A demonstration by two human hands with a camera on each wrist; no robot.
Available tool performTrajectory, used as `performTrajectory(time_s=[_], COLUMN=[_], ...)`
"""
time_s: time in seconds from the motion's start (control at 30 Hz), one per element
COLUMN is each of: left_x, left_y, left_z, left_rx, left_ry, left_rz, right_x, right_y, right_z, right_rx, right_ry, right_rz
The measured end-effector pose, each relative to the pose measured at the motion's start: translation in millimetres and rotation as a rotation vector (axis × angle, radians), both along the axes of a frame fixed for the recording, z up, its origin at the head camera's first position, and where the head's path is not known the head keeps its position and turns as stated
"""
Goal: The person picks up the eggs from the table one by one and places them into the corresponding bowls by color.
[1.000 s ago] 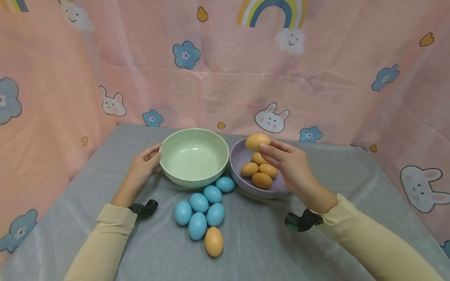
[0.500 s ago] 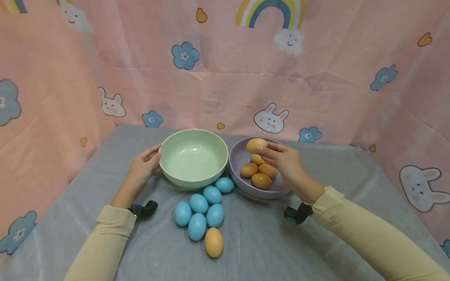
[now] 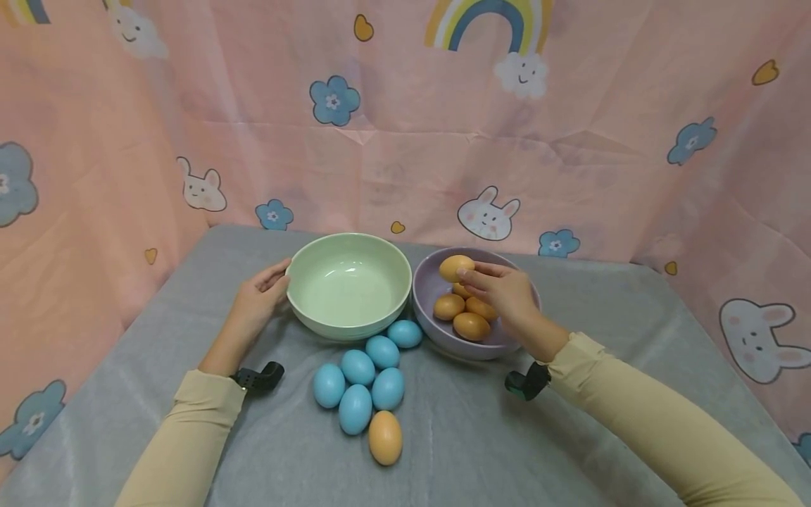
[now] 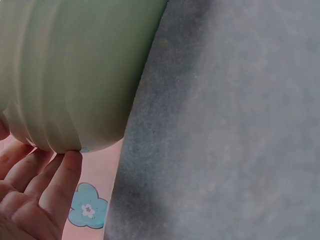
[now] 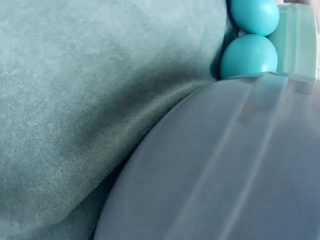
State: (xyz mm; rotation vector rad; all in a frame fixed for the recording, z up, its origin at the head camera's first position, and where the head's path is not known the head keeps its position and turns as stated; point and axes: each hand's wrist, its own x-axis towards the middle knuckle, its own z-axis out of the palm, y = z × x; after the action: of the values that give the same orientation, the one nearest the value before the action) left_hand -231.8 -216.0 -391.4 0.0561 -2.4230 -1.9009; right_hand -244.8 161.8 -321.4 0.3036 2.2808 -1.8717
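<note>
My right hand (image 3: 503,292) pinches an orange-yellow egg (image 3: 456,268) over the purple bowl (image 3: 426,327). Several more such eggs (image 3: 472,327) lie inside that bowl. On the left, the fingertips of my left hand (image 3: 253,303) rest against the outside of a pale green bowl (image 3: 348,282), which holds nothing. The left wrist view shows those fingers (image 4: 60,185) nearly straight against the ribbed wall. In front of the bowls lie several blue eggs (image 3: 355,408) in a cluster, with one orange-yellow egg (image 3: 385,438) nearest me. The right hand is out of the right wrist view.
A grey cloth (image 3: 462,436) covers the table. Behind and beside it hangs a pink printed curtain (image 3: 405,162). The two bowls stand side by side, very close together. One blue egg (image 3: 404,334) sits close to the green bowl's front.
My right hand has moved slightly left and down with the egg, further over the purple bowl. The left hand and the other eggs stay put.
</note>
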Motion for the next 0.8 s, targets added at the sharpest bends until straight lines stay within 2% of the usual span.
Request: performTrajectory(time_s=[0.27,0.8], left_x=[0.2,-1.1], left_y=[-0.1,-0.1], left_z=[-1.3,-1.5], left_rx=[0.001,0.042], left_ry=[0.009,0.012], left_rz=[-0.001,-0.016], right_x=[-6.1,-15.5], right_y=[-1.0,-7.7], right_z=[-7.5,-17.9], right_rx=[0.023,-0.019], right_ry=[-0.022,-0.047], right_rz=[0.016,0.023])
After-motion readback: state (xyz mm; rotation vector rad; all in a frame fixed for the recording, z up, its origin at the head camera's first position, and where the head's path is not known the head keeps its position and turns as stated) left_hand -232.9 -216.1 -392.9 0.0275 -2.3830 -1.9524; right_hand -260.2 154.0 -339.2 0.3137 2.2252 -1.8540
